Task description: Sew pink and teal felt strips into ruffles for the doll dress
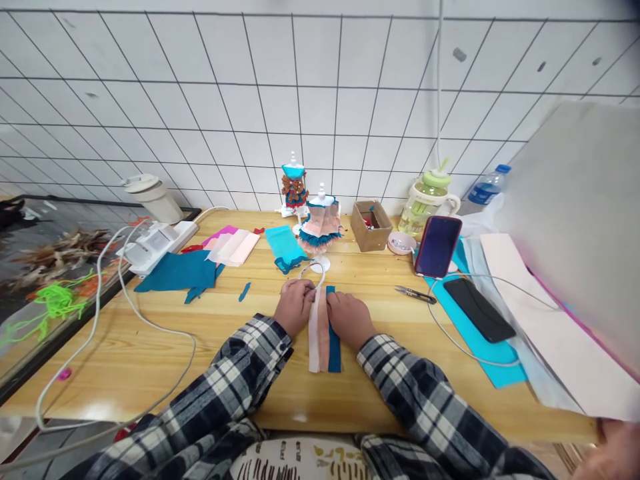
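Note:
Three narrow fabric strips lie side by side in front of me: a pale pink strip (313, 343), a peach strip (324, 333) and a dark teal strip (335, 347). My left hand (295, 305) is closed at the left of their upper ends, with a thin whitish loop (323, 269) curving out from its fingers. Curled over the peach and teal strips, my right hand (351, 320) presses its fingers onto them. The fingertips of both hands are partly hidden. Just beyond stands a small dress form (321, 223) in a pink and teal ruffled dress.
Scissor-like thread snips (416, 295) lie right of my hands, near a standing phone (439, 247) and a flat black phone (479, 310). Teal fabric (177, 272) and a power strip (165, 243) are at left. A cardboard box (371, 227) stands behind. White cable (193, 350) crosses the left side.

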Tool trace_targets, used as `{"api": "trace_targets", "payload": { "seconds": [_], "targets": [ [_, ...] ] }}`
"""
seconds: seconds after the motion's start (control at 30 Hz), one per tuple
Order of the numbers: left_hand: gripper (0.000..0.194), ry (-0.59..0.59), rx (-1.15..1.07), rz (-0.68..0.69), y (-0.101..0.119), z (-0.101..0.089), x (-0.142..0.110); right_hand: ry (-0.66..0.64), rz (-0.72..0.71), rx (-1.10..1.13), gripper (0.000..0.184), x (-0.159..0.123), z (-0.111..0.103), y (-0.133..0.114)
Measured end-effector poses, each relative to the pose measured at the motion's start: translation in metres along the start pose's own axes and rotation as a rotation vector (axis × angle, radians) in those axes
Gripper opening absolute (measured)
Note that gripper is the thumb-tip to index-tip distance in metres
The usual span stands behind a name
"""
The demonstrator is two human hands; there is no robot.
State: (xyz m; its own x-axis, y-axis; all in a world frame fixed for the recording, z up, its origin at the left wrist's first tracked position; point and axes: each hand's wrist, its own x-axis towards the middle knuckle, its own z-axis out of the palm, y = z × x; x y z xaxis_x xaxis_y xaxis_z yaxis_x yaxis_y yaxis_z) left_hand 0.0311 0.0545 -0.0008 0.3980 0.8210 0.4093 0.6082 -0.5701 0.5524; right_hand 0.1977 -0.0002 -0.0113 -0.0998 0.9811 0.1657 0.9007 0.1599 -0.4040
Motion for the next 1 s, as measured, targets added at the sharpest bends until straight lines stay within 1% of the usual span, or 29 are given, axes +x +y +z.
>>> {"api": "trace_targets", "payload": {
  "seconds": [0.07,0.13,0.2,0.23,0.3,0.33,0.4,0.5,0.57,0.63,0.7,0.77,0.83,0.93,1.0],
  "targets": [
    [0.014,-0.01,-0.027,-0.021,-0.002,0.003,-0.001,0.018,0.012,0.049,0.021,-0.004,0.0,0.005],
    [0.016,0.007,-0.056,-0.059,-0.008,0.001,-0.003,0.065,0.038,0.111,0.027,-0.007,-0.005,0.015],
    [0.018,0.033,-0.081,-0.088,-0.012,-0.003,-0.005,0.141,0.073,0.166,0.036,-0.006,-0.012,0.022],
    [0.018,0.045,-0.1,-0.098,-0.013,-0.004,-0.005,0.208,0.095,0.207,0.039,-0.004,-0.014,0.023],
    [0.018,0.057,-0.143,-0.1,-0.012,-0.004,-0.006,0.364,0.122,0.326,0.038,0.002,-0.016,0.02],
    [0.018,0.049,-0.218,-0.113,-0.011,-0.002,-0.007,0.434,0.117,0.394,0.035,0.005,-0.015,0.015],
    [0.019,-0.001,-0.308,-0.089,-0.008,0.002,-0.009,0.483,0.059,0.473,0.033,0.01,-0.011,0.004],
    [0.021,-0.046,-0.328,-0.038,-0.005,0.006,-0.012,0.437,-0.1,0.474,0.036,0.01,-0.005,-0.006],
    [0.021,-0.069,-0.321,-0.002,-0.004,0.004,-0.013,0.381,-0.207,0.467,0.036,0.007,-0.002,-0.006],
    [0.023,-0.104,-0.295,0.056,-0.002,-0.001,-0.013,0.348,-0.252,0.48,0.035,0.003,-0.002,-0.003],
    [0.025,-0.138,-0.252,0.123,0.0,-0.005,-0.011,0.365,-0.22,0.515,0.032,0.001,-0.004,0.0],
    [0.029,-0.165,-0.199,0.172,0.002,-0.008,-0.009,0.406,-0.142,0.566,0.027,0.001,-0.005,0.0],
    [0.03,-0.183,-0.128,0.209,0.003,-0.009,-0.007,0.426,-0.089,0.589,0.027,0.001,-0.007,-0.002],
    [0.028,-0.187,-0.003,0.254,0.003,-0.008,-0.007,0.429,-0.08,0.544,0.025,0.002,-0.008,-0.006],
    [0.028,-0.173,0.073,0.271,0.004,-0.007,-0.008,0.436,-0.056,0.526,0.02,0.001,-0.009,-0.009]
  ]
}}
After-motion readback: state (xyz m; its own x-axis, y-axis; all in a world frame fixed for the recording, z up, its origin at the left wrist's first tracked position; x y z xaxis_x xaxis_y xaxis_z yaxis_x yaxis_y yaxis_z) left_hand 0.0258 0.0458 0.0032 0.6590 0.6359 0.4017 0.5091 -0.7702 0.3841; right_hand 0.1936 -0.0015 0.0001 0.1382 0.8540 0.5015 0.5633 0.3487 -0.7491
